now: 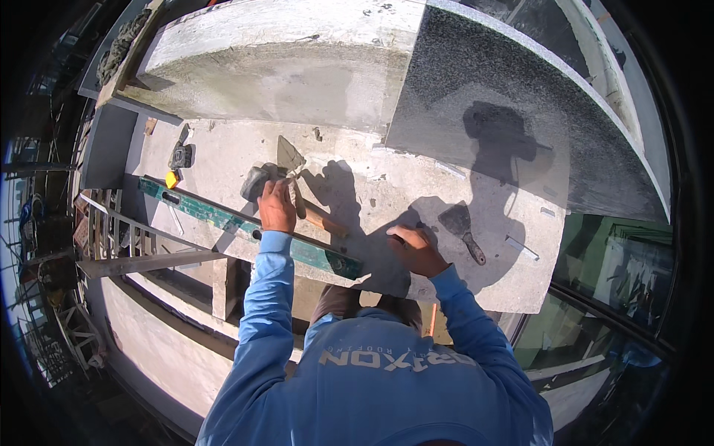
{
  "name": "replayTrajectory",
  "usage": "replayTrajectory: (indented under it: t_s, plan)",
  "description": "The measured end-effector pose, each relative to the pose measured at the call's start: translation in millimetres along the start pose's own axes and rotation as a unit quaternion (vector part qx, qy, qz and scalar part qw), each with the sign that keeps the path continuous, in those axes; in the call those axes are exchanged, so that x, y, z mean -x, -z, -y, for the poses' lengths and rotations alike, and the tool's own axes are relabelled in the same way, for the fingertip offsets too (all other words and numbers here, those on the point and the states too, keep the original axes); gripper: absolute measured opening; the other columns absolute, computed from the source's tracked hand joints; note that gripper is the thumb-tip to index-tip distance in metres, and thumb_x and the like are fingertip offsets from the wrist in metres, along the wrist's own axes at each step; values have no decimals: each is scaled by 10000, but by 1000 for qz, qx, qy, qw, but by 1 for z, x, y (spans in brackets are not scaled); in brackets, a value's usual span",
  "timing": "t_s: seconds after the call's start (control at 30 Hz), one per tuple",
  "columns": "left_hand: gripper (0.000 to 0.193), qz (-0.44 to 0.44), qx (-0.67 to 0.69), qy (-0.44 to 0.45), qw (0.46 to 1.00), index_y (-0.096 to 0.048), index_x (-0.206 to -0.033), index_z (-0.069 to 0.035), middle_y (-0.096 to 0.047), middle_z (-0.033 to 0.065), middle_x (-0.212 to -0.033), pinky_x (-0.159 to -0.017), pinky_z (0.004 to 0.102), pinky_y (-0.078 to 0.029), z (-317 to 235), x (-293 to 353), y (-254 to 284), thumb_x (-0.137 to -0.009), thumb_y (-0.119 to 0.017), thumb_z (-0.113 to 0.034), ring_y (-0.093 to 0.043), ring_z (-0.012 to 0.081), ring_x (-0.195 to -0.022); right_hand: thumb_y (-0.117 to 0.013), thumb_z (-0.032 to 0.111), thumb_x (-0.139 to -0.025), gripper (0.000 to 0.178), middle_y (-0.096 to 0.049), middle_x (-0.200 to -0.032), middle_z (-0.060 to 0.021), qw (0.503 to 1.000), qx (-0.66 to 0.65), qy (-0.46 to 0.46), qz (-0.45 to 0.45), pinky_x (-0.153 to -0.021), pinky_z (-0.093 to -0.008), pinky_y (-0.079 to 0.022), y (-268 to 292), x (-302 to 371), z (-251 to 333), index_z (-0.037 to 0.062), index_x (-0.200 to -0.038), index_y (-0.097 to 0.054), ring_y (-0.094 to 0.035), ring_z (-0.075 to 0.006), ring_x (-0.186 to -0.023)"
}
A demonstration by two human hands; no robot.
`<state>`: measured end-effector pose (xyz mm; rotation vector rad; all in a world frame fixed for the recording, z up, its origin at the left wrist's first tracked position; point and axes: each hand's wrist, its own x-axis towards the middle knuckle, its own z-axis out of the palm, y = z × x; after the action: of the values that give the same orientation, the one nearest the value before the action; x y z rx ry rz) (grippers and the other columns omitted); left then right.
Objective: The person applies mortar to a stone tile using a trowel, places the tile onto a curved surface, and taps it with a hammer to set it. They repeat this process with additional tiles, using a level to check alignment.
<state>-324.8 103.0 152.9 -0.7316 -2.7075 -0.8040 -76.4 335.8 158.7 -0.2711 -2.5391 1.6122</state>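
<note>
My left hand is closed, its bent fingers over the spot where two tools lie close together. One is a mallet with a dark round head and a wooden handle. The other is a pointed trowel, whose handle lies right beside my fingers; which tool they grip is hidden. A long green spirit level passes under my left wrist. Farther right, my right hand hovers with curled fingers, and anything in them is too small to name. Right of it rests a dark putty knife.
These tools lie on a pale, dusty slab. A speckled grey stone panel stands at the far right beside a rough white block. A tape measure is at far left. Glass windows border the right side.
</note>
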Motion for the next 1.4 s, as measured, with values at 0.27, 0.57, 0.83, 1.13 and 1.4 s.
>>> replayTrajectory:
  t_s: [0.27,0.57,0.83,1.13,1.4]
  plan:
    - [338,9,11,112,994,-581,-729,1,-550,189,-677,-595,473,-429,84,34,63,-938,-661,-252,-560,396,-636,-594,295,-927,356,-642,-1123,-193,967,154,-92,179,-931,-457,-489,-125,-68,33,38,-1172,-618,-621,-386,-1057]
    - [346,88,29,115,989,-500,-734,-28,-592,191,-755,-691,467,-386,116,49,66,-987,-588,-246,-568,415,-722,-650,342,-875,473,-572,-1255,-185,945,252,-146,146,-1018,-480,-420,-146,-65,-12,66,-1258,-613,-515,-376,-1208]
    - [225,73,132,-18,988,-654,-921,-20,-606,157,-916,-793,459,-442,47,-9,75,-924,-686,-242,-587,348,-867,-620,281,-881,514,-564,-1253,-224,901,354,-158,194,-971,-498,-461,-235,-130,-16,59,-1334,-521,-542,-387,-1179]
    - [1011,-41,-4,-392,919,-334,-1510,-179,-309,141,-1563,-1173,602,-165,-102,-156,18,-701,-815,-549,-259,371,-1456,-576,508,-926,542,-658,-1039,-252,949,84,-180,246,-873,-491,-517,-162,-66,40,34,-1190,-564,-653,-414,-975]
    - [1262,-61,-13,-348,935,-95,-1580,-121,-73,174,-1641,-1159,684,-53,-172,-172,-40,-670,-694,-758,-5,451,-1502,-581,470,-940,421,-661,-942,-211,948,226,-176,140,-714,-533,-522,-28,62,54,66,-1049,-529,-657,-430,-805]
